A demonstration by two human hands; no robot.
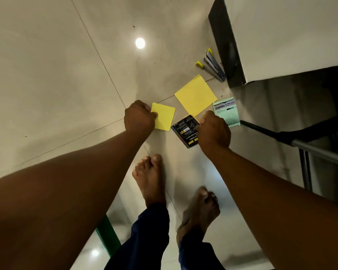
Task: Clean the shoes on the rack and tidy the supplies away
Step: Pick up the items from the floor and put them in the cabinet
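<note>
Pale glossy floor tiles (57,75) run underfoot, crossed by thin grout lines. A round ceiling light's reflection (140,43) glares off them. At the upper right stands a white cabinet (291,36) with a dark base. A grey metal bar (320,151), perhaps a rack's frame, sits in shadow at right.

Yellow sticky notes (196,95), black spiral pad (184,131), mint-green lead box (227,112), yellow-tipped silver stapler (213,65).
</note>
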